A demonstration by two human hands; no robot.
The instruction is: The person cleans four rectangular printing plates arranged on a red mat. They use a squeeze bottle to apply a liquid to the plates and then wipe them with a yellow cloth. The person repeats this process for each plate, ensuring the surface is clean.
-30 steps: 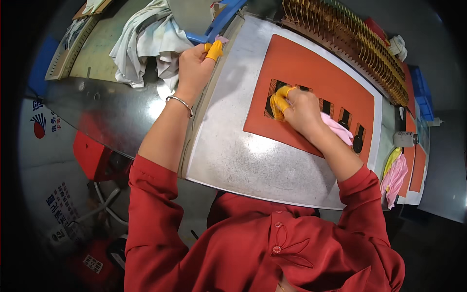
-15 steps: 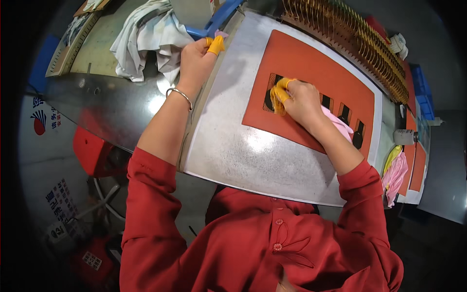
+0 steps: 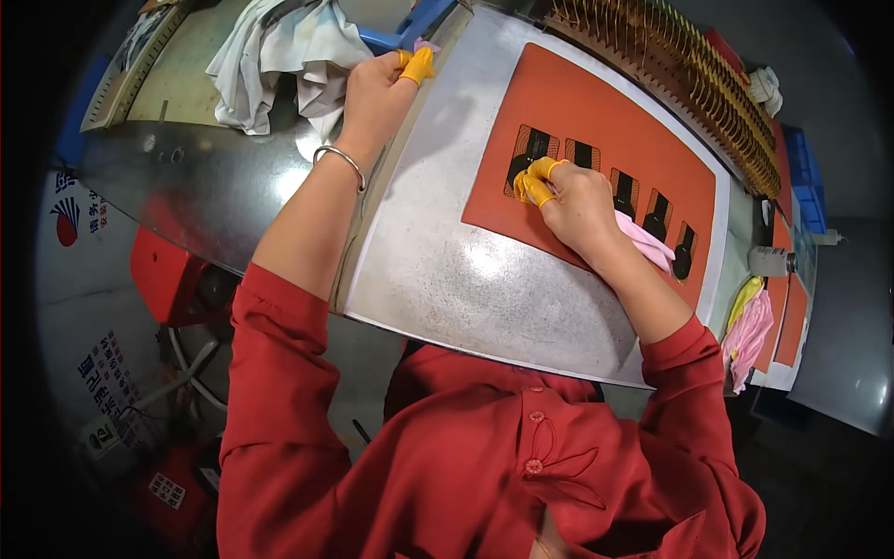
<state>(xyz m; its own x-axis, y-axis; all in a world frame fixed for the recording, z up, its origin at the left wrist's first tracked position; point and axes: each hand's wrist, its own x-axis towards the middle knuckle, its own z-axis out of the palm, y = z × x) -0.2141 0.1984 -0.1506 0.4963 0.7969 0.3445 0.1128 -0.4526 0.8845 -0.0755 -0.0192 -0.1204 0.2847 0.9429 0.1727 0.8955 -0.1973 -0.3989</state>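
My left hand is raised over the table's left edge. Its thumb and a finger wear yellow finger cots and pinch together at a small pink scrap, mostly hidden. My right hand, also in yellow finger cots, is closed, with its fingertips down on the leftmost dark, strap-shaped piece in an orange sheet. A pink cloth trails from beneath my right palm. Several similar dark pieces sit in cutouts along the sheet, one of them partly behind my right hand.
The sheet lies on a grey-white board. A rack of thin brown pieces runs along the far side. White cloths hang at far left beside a blue frame. On the right are a bottle and pink and yellow cloths.
The view has shifted slightly, so the sheet and table sit higher. My right fingertips have moved a little over the leftmost dark piece. My left hand stays raised at the table's left edge.
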